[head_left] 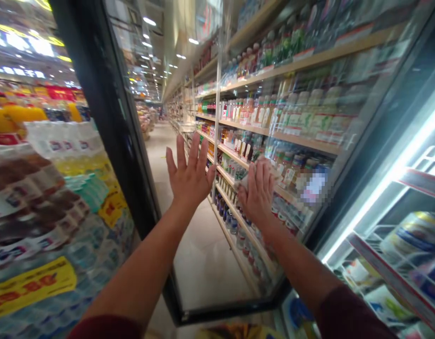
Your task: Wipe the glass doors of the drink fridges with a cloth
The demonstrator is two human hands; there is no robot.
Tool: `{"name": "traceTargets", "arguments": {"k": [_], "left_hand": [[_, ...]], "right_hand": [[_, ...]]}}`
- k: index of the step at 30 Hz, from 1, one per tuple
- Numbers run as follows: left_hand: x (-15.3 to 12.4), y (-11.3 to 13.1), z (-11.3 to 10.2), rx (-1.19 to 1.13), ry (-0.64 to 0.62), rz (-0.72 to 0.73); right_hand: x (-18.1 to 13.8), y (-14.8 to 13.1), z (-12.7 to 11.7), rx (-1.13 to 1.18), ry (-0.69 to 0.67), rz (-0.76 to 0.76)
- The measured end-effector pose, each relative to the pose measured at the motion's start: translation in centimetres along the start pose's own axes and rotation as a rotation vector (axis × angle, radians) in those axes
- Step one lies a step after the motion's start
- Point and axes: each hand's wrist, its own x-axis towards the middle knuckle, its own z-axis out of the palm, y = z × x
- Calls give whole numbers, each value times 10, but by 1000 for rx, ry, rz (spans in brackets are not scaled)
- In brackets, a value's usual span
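Note:
Straight ahead is the glass door [199, 263] of a cooler, standing ajar in a dark frame. My left hand [189, 172] is held up to the glass with its fingers spread and nothing in it. To its right, my right hand [258, 193] presses a pale, crumpled cloth [274, 174] to the pane. Most of the cloth lies under the palm and fingers, with its edges showing on both sides. Bottles on shelves [253, 125] appear in the glass behind both hands.
Inside the cooler at the right, wire shelves carry cans [415, 233] and other packages beside a bright light strip [387, 183]. Stacked packs of drinks [30, 202] stand close on the left, with a yellow price sign [34, 287]. The door's dark frame [122, 117] slants between them.

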Motion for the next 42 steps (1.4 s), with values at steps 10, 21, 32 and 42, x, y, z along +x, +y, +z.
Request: {"name": "traceTargets", "arguments": {"k": [10, 21, 32, 42], "left_hand": [[-2, 7, -6, -39, -13, -23], [-2, 15, -17, 15, -44, -30], [-3, 14, -16, -21, -22, -43], [-5, 15, -18, 103, 49, 49]], "right_hand": [[5, -23, -1, 20, 32, -39], [58, 0, -19, 25, 95, 102], [68, 80, -33, 0, 80, 251], [13, 123, -34, 72, 79, 373]]}}
